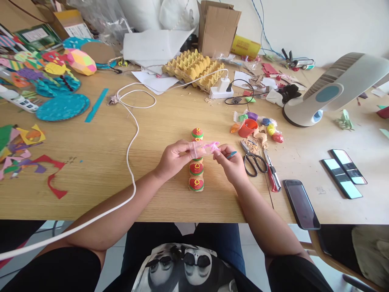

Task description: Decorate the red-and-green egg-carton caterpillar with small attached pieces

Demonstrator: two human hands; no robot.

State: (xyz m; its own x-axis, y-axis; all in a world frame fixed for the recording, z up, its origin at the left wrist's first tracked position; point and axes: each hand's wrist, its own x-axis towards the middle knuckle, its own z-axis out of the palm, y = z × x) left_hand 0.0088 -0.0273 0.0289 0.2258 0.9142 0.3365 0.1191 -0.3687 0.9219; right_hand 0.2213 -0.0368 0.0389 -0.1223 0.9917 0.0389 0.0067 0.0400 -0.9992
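Note:
My left hand [174,156] and my right hand [229,162] are both closed on a small clear plastic bag with pink clay [206,148] in it, held just above the wooden table [106,170]. My right hand also has a thin blue tool [231,154] between its fingers. Right under the bag lies a row of egg-carton cups [196,172] painted red, green and yellow, running away from me. The row's middle is hidden by the bag and my fingers.
Scissors [253,158] and a red box cutter [272,174] lie right of my hand, then a phone [301,204]. Clay lumps and an orange cup [247,127] sit behind them. A white cable [132,134] crosses left. A fan [331,91], egg trays [194,69] and paper crafts [60,81] stand farther back.

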